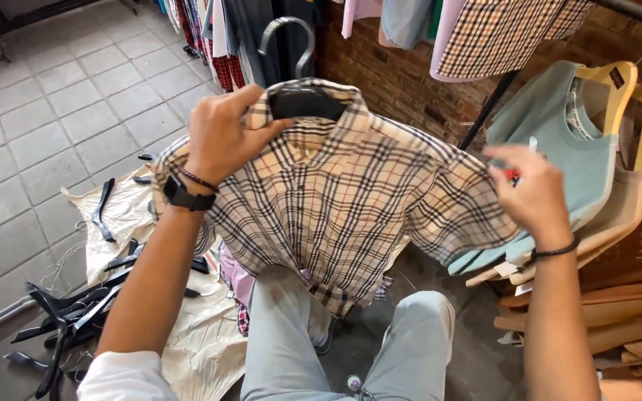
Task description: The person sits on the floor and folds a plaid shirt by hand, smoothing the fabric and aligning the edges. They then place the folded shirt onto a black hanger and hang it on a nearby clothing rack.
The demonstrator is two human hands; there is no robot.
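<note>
- The left hand [221,137], upper middle of the frame, is closed on the collar and shoulder of a checked shirt [336,200].
- The right hand [533,193], at middle right, pinches the shirt's sleeve edge with its fingers narrow.
- The shirt, thin woven beige cloth with dark and red lines, hangs on a black plastic hanger [295,67] with a curved hook.
- More black hangers [76,312] lie on a crumpled pale cloth [202,341] at lower left.
- A soft mint-green top [559,134] hangs on a yellow hanger [618,89] at right.

A beige plaid short-sleeved shirt [336,200] hangs buttoned on a black hanger [299,89] (hook upright), front spread wide.
</note>
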